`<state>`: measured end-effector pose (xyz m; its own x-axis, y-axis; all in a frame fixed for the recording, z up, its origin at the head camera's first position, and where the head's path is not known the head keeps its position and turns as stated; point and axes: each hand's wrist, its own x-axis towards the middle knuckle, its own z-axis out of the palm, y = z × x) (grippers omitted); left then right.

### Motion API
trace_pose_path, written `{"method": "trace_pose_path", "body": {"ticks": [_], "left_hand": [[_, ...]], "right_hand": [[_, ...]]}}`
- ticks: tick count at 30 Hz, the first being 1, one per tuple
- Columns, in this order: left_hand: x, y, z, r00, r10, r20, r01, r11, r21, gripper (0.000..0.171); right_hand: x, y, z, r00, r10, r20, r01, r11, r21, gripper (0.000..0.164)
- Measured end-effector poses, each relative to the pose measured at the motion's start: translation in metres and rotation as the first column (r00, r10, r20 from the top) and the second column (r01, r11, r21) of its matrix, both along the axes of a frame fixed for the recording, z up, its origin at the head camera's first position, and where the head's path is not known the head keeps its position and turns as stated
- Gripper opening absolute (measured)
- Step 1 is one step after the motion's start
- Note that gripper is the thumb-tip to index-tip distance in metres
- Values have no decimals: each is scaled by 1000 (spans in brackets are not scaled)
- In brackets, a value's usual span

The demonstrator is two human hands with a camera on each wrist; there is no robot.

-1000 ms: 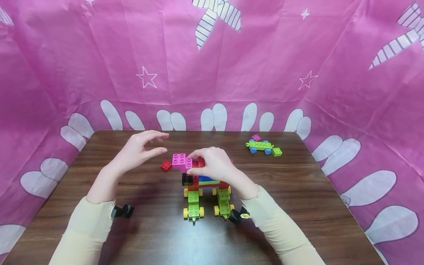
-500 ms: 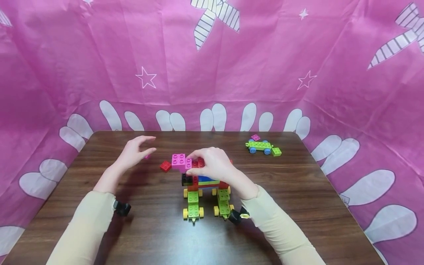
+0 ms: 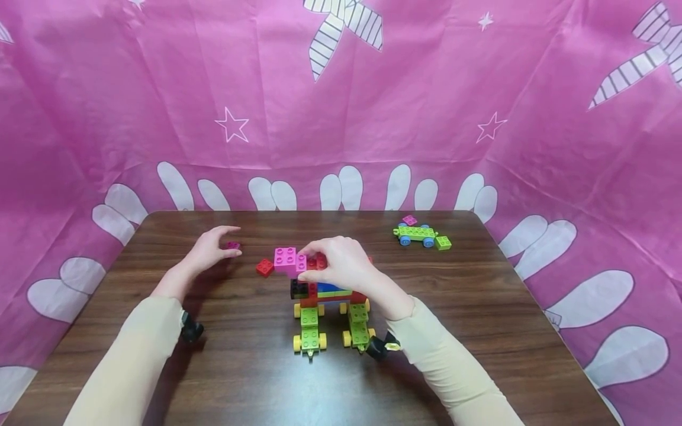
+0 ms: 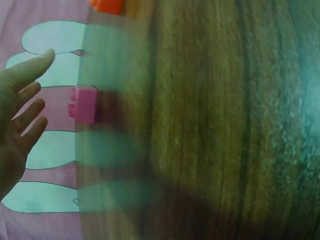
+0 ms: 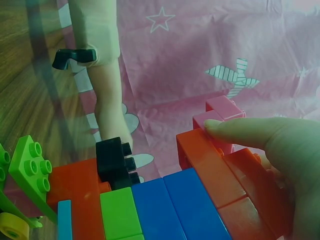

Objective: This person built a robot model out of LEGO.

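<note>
My left hand (image 3: 205, 253) reaches over the table's left side, thumb and fingers spread around a small pink brick (image 3: 233, 245). In the left wrist view that pink brick (image 4: 84, 105) stands apart from the open fingers of the left hand (image 4: 17, 117). My right hand (image 3: 346, 266) grips the top of a toy-brick figure (image 3: 335, 293) on yellow-wheeled green bases. In the right wrist view the thumb of the right hand (image 5: 295, 155) presses a pink brick (image 5: 205, 120) beside the red bricks; the other fingers lie mostly hidden behind them. A larger pink brick (image 3: 285, 258) juts out at the figure's left end.
A loose red brick (image 3: 264, 267) lies left of the figure. At the back right are a green wheeled base (image 3: 417, 232) with blue wheels, a green brick (image 3: 443, 242) and a pink brick (image 3: 409, 220). Pink cloth (image 3: 341, 118) hangs around the wooden table (image 3: 240, 378).
My left hand has moved left and slightly down from beside the figure to the small pink brick, which has come into sight. The right hand keeps its hold on the figure.
</note>
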<state>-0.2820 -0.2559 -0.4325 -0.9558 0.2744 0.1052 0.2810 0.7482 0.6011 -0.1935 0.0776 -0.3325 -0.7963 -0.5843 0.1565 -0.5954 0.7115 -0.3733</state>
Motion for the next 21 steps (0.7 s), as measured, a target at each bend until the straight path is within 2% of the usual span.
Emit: {"method": "trace_pose_path", "body": {"ticks": [5, 10, 15, 21], "left_hand": [[-6, -4, -11, 999, -27, 44, 28, 999, -27, 64], [-13, -8, -20, 998, -38, 45, 40, 998, -49, 63], [-14, -10, -25, 998, -51, 34, 53, 996, -73, 61], [-16, -12, -29, 997, -55, 60, 60, 994, -90, 59]], "right_hand": [[0, 0, 1, 1000, 3, 0, -3, 1000, -3, 44], [1, 0, 1, 1000, 1, 9, -1, 1000, -2, 44], [0, 0, 0, 1000, 5, 6, -5, 1000, -1, 45], [0, 1, -1, 1000, 7, 1, -7, 1000, -11, 44]]}}
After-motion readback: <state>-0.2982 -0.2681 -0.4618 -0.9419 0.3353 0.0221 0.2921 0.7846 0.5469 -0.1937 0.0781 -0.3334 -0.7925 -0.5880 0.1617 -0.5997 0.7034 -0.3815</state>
